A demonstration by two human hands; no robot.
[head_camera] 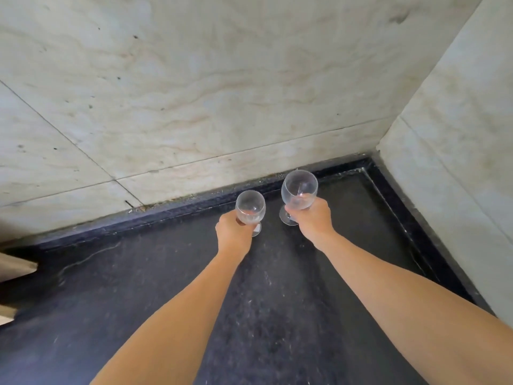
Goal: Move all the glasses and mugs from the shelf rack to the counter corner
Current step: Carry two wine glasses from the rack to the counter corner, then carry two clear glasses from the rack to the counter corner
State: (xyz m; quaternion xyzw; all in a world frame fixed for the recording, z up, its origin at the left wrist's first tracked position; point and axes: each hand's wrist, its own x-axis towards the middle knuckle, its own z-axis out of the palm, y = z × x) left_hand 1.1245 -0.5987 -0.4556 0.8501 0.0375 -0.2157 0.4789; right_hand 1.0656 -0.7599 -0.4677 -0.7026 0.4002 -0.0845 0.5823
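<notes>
Two clear stemmed wine glasses are held upright over the black counter, near its back right corner. My left hand is closed around the lower bowl and stem of the smaller glass. My right hand grips the larger glass the same way; its round foot shows just left of my fingers, at or just above the counter. Whether either foot touches the counter I cannot tell. The shelf rack is out of sight.
Pale marbled wall tiles rise behind the counter, and a side wall closes the right. A raised black rim runs along both walls. A beige object edge pokes in at the far left.
</notes>
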